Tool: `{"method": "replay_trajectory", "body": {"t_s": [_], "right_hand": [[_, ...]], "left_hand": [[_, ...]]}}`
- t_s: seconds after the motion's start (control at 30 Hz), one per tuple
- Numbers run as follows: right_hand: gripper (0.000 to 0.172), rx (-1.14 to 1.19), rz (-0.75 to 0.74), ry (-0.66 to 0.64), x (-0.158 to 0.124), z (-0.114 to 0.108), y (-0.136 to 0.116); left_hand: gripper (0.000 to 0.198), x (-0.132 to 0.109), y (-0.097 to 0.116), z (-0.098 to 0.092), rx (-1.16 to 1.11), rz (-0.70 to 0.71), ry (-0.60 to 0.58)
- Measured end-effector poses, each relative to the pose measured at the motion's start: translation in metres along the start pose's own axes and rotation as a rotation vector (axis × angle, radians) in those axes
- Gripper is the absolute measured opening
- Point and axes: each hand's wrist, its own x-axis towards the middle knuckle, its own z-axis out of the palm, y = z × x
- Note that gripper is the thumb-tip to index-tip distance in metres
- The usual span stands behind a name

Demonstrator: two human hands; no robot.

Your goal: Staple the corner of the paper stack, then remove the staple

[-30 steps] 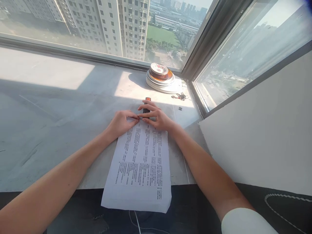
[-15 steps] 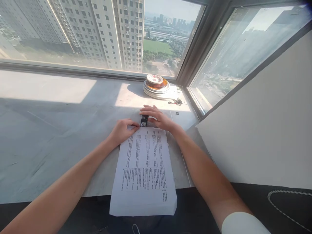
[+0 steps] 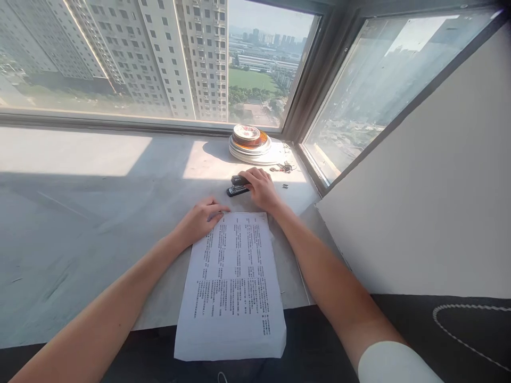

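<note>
A stack of printed paper [image 3: 229, 287] lies on the ledge, its near end hanging over the front edge. My left hand [image 3: 203, 219] is at its far left corner, thumb and forefinger closed at the edge there. Beyond the far edge of the paper, my right hand [image 3: 261, 189] grips a black stapler [image 3: 238, 186]. The stapler rests on the ledge, its front end pointing left and its jaws apart. My fingers cover its back end.
Stacked plates and bowls [image 3: 249, 146] stand by the window corner, with keys [image 3: 283, 168] in front. Small dark pieces [image 3: 285, 186] lie right of my right hand. A white wall panel [image 3: 431, 186] bounds the right side. A pale cord [image 3: 451, 308] hangs lower right.
My right hand has drawn the stapler off the far edge of the paper and turned it to point left. My left hand has stayed at the paper's corner.
</note>
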Motion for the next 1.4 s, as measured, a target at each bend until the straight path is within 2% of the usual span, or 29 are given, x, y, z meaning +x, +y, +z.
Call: {"method": "replay_trajectory", "body": {"t_s": [0.33,0.73,0.93,1.07,1.23,1.4], "right_hand": [[0.043,-0.026,0.047,-0.029,0.001,0.003,-0.003],[0.045,0.097,0.069,-0.016,0.002,0.003,-0.001],[0.042,0.214,0.122,0.034,-0.001,0.008,0.015],[0.035,0.211,0.15,0.034,-0.001,0.007,0.023],[0.029,0.194,0.218,0.075,-0.002,0.002,0.018],[0.027,0.199,0.277,0.081,-0.004,-0.001,0.013]], "left_hand": [[0.033,-0.001,0.0,0.001,0.124,0.093,0.048],[0.04,-0.001,0.002,0.0,0.094,0.095,-0.018],[0.04,-0.002,0.0,0.001,0.12,0.095,-0.037],[0.033,-0.002,0.007,-0.002,0.163,0.073,-0.061],[0.032,-0.003,0.017,-0.008,0.219,0.071,-0.113],[0.036,-0.002,0.017,-0.009,0.198,0.047,-0.145]]}}
